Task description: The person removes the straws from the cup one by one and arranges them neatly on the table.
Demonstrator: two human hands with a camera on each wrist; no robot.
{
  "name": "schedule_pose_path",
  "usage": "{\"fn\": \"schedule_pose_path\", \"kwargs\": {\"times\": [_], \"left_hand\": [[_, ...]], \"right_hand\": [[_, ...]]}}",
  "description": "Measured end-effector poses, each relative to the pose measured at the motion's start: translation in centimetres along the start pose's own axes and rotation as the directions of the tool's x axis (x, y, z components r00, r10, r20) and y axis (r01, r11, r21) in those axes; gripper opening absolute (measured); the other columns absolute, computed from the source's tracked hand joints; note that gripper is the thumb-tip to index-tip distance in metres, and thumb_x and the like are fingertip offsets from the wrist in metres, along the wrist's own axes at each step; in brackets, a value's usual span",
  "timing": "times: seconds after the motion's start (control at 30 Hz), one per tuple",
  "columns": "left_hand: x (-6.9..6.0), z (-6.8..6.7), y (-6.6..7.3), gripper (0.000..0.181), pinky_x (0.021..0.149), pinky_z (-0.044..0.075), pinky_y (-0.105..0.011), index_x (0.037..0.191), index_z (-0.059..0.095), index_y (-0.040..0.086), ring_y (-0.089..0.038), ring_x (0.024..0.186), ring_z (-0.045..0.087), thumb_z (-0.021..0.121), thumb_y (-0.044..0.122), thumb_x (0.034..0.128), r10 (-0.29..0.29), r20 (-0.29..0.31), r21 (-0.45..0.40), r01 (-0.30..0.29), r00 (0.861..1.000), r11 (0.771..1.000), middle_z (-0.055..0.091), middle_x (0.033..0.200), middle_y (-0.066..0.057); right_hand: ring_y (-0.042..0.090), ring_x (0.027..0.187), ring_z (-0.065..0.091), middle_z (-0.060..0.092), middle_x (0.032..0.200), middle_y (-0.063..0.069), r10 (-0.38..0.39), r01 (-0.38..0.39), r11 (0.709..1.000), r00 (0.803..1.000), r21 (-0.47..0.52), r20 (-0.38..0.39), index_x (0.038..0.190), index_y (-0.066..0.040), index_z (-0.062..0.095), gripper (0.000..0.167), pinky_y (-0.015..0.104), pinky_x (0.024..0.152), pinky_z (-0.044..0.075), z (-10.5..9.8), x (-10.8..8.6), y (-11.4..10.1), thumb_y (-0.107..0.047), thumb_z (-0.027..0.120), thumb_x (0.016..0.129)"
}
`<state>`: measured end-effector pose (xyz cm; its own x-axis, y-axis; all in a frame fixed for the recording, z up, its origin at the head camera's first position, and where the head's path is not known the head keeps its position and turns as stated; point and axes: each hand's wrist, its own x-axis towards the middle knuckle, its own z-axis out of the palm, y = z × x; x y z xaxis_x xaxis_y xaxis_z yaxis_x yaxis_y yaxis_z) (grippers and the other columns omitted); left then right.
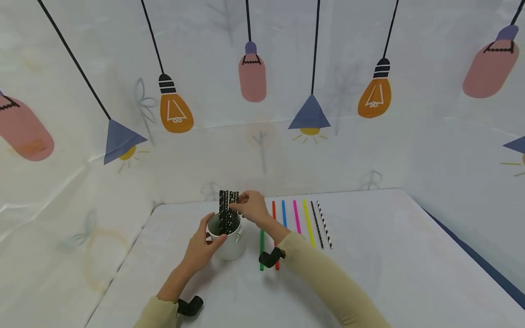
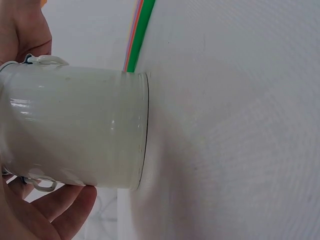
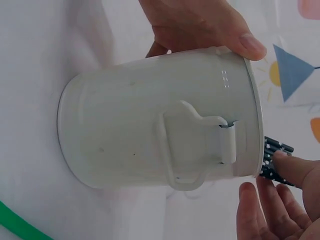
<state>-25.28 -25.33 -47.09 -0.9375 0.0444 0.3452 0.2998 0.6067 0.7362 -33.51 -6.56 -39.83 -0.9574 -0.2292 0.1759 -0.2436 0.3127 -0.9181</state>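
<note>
A white metal bucket [image 1: 230, 248] with side handles stands on the table, also seen in the left wrist view [image 2: 75, 125] and the right wrist view [image 3: 150, 120]. My left hand [image 1: 200, 248] grips its rim and side, the thumb at the rim [image 3: 250, 45]. Several black straws with white dots [image 1: 228, 214] stand upright in the bucket, their ends above the rim. My right hand [image 1: 253, 208] pinches these straws [image 3: 272, 160] between thumb and fingers at the bucket's mouth.
Right of the bucket lies a spaced row of straws: green [image 1: 262, 246], red [image 1: 277, 264], blue [image 1: 284, 212], pink [image 1: 296, 216], yellow [image 1: 308, 223], black dotted [image 1: 317, 224] and black-and-white striped [image 1: 324, 224]. Behind the table [image 1: 389, 255] hangs a sheet with printed lamps [image 1: 309, 114].
</note>
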Motion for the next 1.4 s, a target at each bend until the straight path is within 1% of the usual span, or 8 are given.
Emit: {"fn": "schedule_pose_path", "kwargs": {"times": [0.23, 0.37, 0.57, 0.7, 0.8, 0.9, 1.17, 1.4], "left_hand": [[0.0, -0.2, 0.3, 0.076, 0.085, 0.053, -0.045, 0.151, 0.024, 0.019, -0.039, 0.114, 0.058, 0.067, 0.039, 0.0918, 0.004, 0.013, 0.013, -0.004, 1.0, 1.0, 0.048, 0.14, -0.017], [0.0, -0.1, 0.1, 0.076, 0.084, 0.054, -0.044, 0.151, 0.024, 0.021, -0.038, 0.113, 0.059, 0.068, 0.039, 0.0912, 0.005, 0.009, 0.003, -0.005, 1.0, 1.0, 0.05, 0.138, -0.017], [0.1, -0.1, -0.3, 0.076, 0.083, 0.055, -0.041, 0.15, 0.024, 0.025, -0.035, 0.111, 0.06, 0.068, 0.041, 0.0907, 0.002, 0.007, 0.006, -0.002, 1.0, 1.0, 0.05, 0.138, -0.015], [0.1, -0.1, -0.2, 0.076, 0.083, 0.054, -0.042, 0.151, 0.024, 0.025, -0.036, 0.112, 0.06, 0.068, 0.04, 0.0906, 0.011, 0.007, 0.009, -0.011, 1.0, 1.0, 0.05, 0.138, -0.016], [0.1, 0.0, -0.2, 0.076, 0.084, 0.054, -0.043, 0.151, 0.024, 0.024, -0.037, 0.112, 0.059, 0.068, 0.04, 0.0906, 0.016, 0.007, 0.01, -0.016, 1.0, 1.0, 0.049, 0.139, -0.017], [0.1, -0.1, -0.2, 0.076, 0.084, 0.054, -0.043, 0.151, 0.024, 0.024, -0.037, 0.113, 0.059, 0.069, 0.039, 0.0906, 0.014, 0.007, 0.008, -0.014, 1.0, 1.0, 0.049, 0.139, -0.017], [0.3, -0.2, -0.2, 0.074, 0.086, 0.053, -0.046, 0.15, 0.025, 0.023, -0.041, 0.114, 0.057, 0.068, 0.038, 0.0917, 0.02, 0.01, 0.023, -0.02, 1.0, 1.0, 0.048, 0.14, -0.02], [0.2, -0.1, -0.4, 0.074, 0.084, 0.054, -0.044, 0.15, 0.024, 0.022, -0.041, 0.113, 0.058, 0.067, 0.038, 0.0919, 0.01, 0.016, 0.031, -0.011, 1.0, 0.999, 0.046, 0.142, -0.019]], "right_hand": [[0.019, 0.066, 0.068, 0.068, 0.083, 0.004, -0.013, 0.014, 0.999, 1.0, 0.035, -0.021, 0.097, -0.003, 0.06, 0.03, 0.033, 0.058, 0.056, -0.3, -0.5, 0.2, -0.022, 0.079, 0.083], [0.026, 0.068, 0.07, 0.068, 0.079, 0.007, -0.082, 0.089, 0.991, 0.994, 0.101, -0.071, 0.093, -0.003, 0.05, 0.029, 0.032, 0.056, 0.057, -0.6, -0.4, 0.3, -0.016, 0.076, 0.087], [0.041, 0.073, 0.068, 0.067, 0.084, 0.019, -0.22, 0.265, 0.926, 0.957, 0.268, -0.188, 0.091, 0.004, 0.054, 0.017, 0.039, 0.059, 0.058, -2.5, -0.5, -1.4, -0.004, 0.068, 0.09], [0.045, 0.08, 0.064, 0.064, 0.094, 0.027, -0.235, 0.324, 0.88, 0.932, 0.348, -0.275, 0.099, 0.013, 0.056, 0.016, 0.048, 0.066, 0.057, -4.7, 0.0, -2.5, 0.001, 0.064, 0.092], [0.037, 0.078, 0.065, 0.065, 0.095, 0.022, -0.231, 0.343, 0.869, 0.918, 0.356, -0.322, 0.102, 0.009, 0.059, 0.015, 0.041, 0.063, 0.058, -6.2, 1.4, -1.9, -0.003, 0.064, 0.093], [0.028, 0.071, 0.066, 0.066, 0.093, 0.016, -0.197, 0.322, 0.875, 0.919, 0.362, -0.342, 0.103, 0.003, 0.062, 0.014, 0.033, 0.058, 0.058, -7.8, 2.1, -1.5, -0.007, 0.065, 0.094], [0.029, 0.084, 0.067, 0.062, 0.107, 0.017, -0.025, 0.11, 0.934, 0.969, 0.341, -0.246, 0.119, -0.002, 0.061, 0.023, 0.032, 0.07, 0.058, -12.8, 1.7, 0.2, -0.008, 0.061, 0.097], [0.017, 0.077, 0.066, 0.062, 0.115, 0.019, 0.049, 0.008, 0.969, 0.973, 0.247, -0.224, 0.125, -0.003, 0.061, 0.03, 0.035, 0.074, 0.056, -16.9, 0.6, 3.7, -0.009, 0.062, 0.096]]}}
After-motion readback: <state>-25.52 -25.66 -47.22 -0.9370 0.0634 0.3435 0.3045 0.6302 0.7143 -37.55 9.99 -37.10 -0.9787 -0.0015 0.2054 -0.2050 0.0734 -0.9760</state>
